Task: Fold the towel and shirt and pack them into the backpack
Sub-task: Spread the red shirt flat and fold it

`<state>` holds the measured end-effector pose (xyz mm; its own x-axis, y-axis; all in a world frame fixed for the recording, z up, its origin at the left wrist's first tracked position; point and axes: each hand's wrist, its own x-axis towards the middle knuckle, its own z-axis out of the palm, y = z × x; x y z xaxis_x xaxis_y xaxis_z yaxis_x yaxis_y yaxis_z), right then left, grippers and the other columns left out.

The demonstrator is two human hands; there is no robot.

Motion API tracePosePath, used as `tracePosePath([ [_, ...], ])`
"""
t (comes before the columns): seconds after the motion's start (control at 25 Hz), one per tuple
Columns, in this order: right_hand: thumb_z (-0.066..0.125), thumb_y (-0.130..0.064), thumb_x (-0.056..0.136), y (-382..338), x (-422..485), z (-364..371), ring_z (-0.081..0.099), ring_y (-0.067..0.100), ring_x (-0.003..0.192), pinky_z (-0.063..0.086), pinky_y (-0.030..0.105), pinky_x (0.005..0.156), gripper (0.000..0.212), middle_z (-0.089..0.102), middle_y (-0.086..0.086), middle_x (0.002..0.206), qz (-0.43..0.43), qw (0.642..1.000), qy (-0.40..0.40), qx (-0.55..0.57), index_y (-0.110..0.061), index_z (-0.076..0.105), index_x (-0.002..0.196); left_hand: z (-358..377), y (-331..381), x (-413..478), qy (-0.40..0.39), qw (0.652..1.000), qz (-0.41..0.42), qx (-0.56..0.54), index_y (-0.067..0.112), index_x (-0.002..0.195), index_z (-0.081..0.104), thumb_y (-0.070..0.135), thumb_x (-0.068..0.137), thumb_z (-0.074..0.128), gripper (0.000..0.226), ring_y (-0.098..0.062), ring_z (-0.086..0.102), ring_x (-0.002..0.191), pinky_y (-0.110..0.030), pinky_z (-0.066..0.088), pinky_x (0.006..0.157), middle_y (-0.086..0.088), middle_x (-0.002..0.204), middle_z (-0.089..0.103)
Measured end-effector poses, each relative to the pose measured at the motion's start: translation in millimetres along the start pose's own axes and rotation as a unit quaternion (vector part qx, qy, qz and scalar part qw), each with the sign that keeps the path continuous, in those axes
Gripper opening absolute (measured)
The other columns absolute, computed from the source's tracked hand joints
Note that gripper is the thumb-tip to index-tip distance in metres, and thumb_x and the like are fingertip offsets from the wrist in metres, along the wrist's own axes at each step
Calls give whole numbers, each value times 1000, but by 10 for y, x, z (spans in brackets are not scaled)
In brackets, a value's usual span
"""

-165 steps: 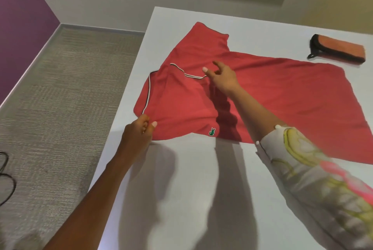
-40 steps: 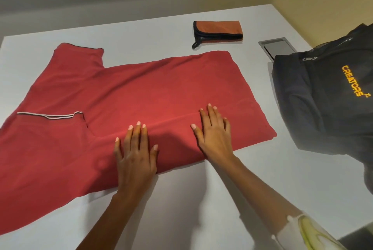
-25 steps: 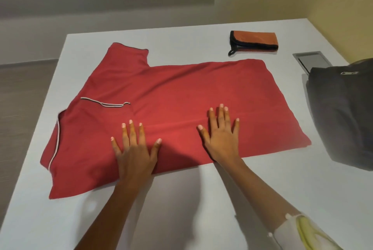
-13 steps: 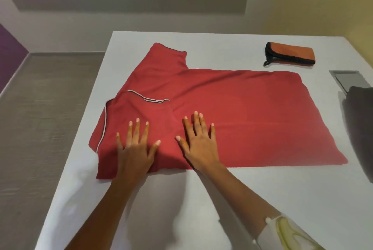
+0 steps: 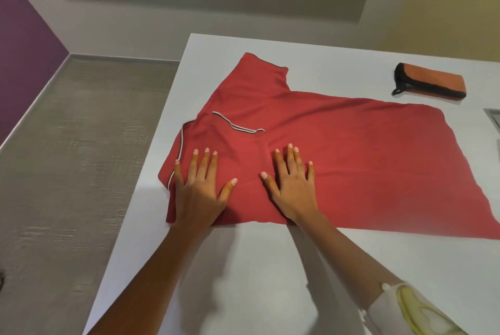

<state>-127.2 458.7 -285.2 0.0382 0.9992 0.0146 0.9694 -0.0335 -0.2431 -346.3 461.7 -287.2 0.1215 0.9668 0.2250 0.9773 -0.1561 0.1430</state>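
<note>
Head view: both hands have slid along the red shirt [image 5: 338, 156] toward its collar end since a second ago. The left hand [image 5: 198, 188] and right hand [image 5: 293, 186] lie flat, fingers spread, pressing the near folded edge. The folded orange towel [image 5: 433, 83] sits beyond the shirt on the counter [image 5: 257, 267]. Smoothing seems nearly finished; the backpack is out of view.

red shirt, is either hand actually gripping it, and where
Nothing is gripped. The left hand and right hand lie flat, fingers spread, pressing on the near folded edge of the red shirt by the collar end.
</note>
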Motion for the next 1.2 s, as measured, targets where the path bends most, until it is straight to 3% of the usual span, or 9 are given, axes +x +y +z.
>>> tracePosePath([
  [0.12,33,-52,98,-320,291,-31,4,23,151,9,52,118,64,10,8,163,-39,999,0,23,-20,25,153,31,-69,71,17,1000,10,-2,12,140,51,53,98,35,61,-30,38,140,-54,20,116,-12,148,45],
  [0.24,40,-34,99,-588,705,-110,8,21,150,14,52,118,60,14,7,162,-85,994,-56,38,-17,22,153,61,-291,51,-22,1000,-8,6,15,143,47,57,97,26,66,-29,36,141,-50,23,114,-14,151,40],
  [0.44,53,-24,89,-862,1245,-166,18,25,146,18,58,114,78,21,6,160,-112,980,-162,-11,-19,12,155,26,-477,1,-46,998,31,27,20,148,39,64,95,19,71,-26,29,145,-46,22,114,-10,155,34],
  [0.52,60,-27,83,-907,1388,-207,28,30,139,22,57,111,76,37,9,149,-95,978,-185,-30,-18,25,150,25,-458,2,-38,999,23,27,22,149,38,63,95,24,69,-25,29,145,-46,20,115,-9,155,34],
  [0.6,63,-29,83,-920,1498,-282,34,33,133,24,54,108,58,50,9,136,-94,972,-207,-54,-17,44,136,20,-457,-2,-34,999,23,30,26,149,37,62,95,26,66,-24,28,145,-46,19,115,-8,155,34],
  [0.76,61,-23,84,-790,1437,-379,43,32,115,31,42,87,25,57,7,107,-176,977,-117,1,-17,59,108,6,-444,-9,-34,999,14,37,27,147,40,63,94,27,65,-23,28,145,-49,16,116,-8,156,34],
  [0.92,56,-19,78,-588,894,-507,48,24,90,27,34,76,15,49,-6,84,-299,949,-5,96,-25,45,87,-27,-425,-58,-7,998,-32,47,17,140,48,59,93,37,64,-24,27,145,-54,9,116,-12,157,30],
  [1.08,49,-20,68,-296,281,-437,47,23,92,33,39,84,28,57,-1,96,-389,921,8,3,-21,52,97,-64,-450,-149,80,996,-44,-9,10,128,51,41,89,53,50,-27,31,143,-56,13,116,-11,153,36],
  [1.2,55,-18,73,-96,27,-281,52,23,96,36,40,87,30,60,-4,106,-373,927,-30,-21,-22,59,103,-111,-449,-157,86,996,16,-13,25,137,51,24,85,55,52,-25,38,138,-54,16,115,-4,151,40],
])
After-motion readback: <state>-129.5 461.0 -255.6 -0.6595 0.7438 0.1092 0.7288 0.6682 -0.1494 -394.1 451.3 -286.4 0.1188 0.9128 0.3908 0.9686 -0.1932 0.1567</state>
